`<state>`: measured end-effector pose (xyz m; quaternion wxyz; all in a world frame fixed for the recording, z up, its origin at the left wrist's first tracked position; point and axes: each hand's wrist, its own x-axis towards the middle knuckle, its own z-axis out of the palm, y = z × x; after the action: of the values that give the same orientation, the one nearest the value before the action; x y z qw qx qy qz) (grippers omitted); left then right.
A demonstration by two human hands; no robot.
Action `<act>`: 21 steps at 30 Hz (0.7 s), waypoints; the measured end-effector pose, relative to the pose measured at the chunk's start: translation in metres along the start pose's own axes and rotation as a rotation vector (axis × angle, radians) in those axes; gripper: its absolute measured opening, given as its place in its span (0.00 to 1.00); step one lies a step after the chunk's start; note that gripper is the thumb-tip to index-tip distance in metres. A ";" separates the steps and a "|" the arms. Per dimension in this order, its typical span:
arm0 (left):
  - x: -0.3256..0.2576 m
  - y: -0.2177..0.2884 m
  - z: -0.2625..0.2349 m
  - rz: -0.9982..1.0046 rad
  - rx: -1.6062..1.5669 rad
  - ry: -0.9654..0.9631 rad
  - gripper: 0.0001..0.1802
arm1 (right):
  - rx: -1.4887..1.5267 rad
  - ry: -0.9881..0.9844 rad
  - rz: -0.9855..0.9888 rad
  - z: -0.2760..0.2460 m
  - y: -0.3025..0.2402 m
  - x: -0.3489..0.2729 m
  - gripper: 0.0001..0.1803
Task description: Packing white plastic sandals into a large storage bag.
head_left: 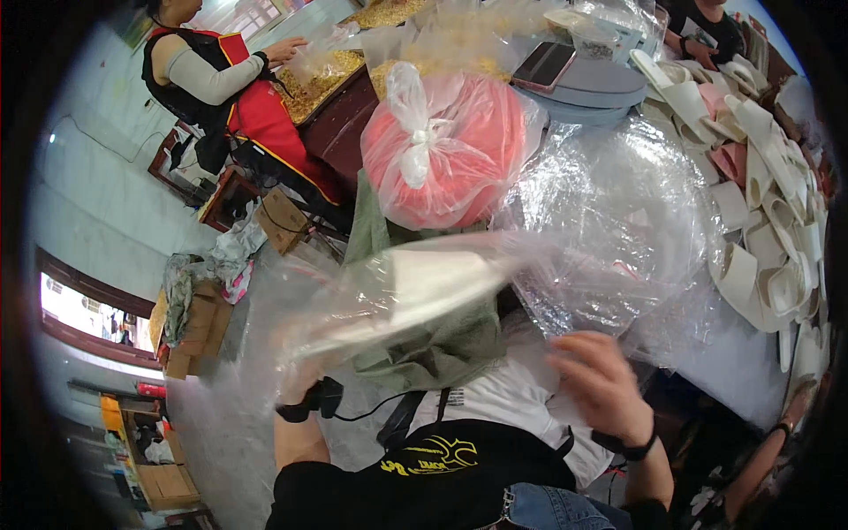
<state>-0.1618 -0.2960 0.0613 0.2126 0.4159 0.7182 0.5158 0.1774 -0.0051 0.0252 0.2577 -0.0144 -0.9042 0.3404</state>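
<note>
partly, blurred plastic [358,291] hides the left hand [297,355]

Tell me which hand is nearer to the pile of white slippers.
Right. The right hand is left of the slipper pile and lower in the picture. The left hand, blurred, is much farther left, at one end of a clear bag.

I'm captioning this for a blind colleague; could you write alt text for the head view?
A person's left hand holds a motion-blurred clear plastic bag with something white inside; the right hand, fingers loosely bent, is near a heap of clear plastic. Beyond are a knotted bag of pink material and, at right, piled pale slippers.
</note>
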 end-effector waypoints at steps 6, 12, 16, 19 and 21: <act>0.014 -0.010 -0.018 -0.038 0.363 -0.113 0.18 | -0.414 -0.354 -0.346 0.135 0.018 0.051 0.28; 0.037 -0.071 0.064 -0.107 0.315 -0.136 0.22 | -0.544 -0.547 -0.240 0.183 0.046 0.065 0.16; 0.049 -0.124 0.103 -0.079 0.274 -0.130 0.25 | -0.502 -0.523 -0.239 0.176 0.038 0.049 0.05; 0.059 -0.167 0.123 0.113 0.306 -0.123 0.29 | -0.497 -0.565 -0.227 0.148 0.014 0.057 0.05; 0.064 -0.186 0.131 0.069 0.417 -0.130 0.32 | -0.446 -0.533 -0.220 0.142 0.007 0.060 0.05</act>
<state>-0.1727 -0.1924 -0.1510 0.1499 0.5075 0.7795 0.3351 0.0565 -0.0739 -0.0423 0.0383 0.1163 -0.9877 0.0968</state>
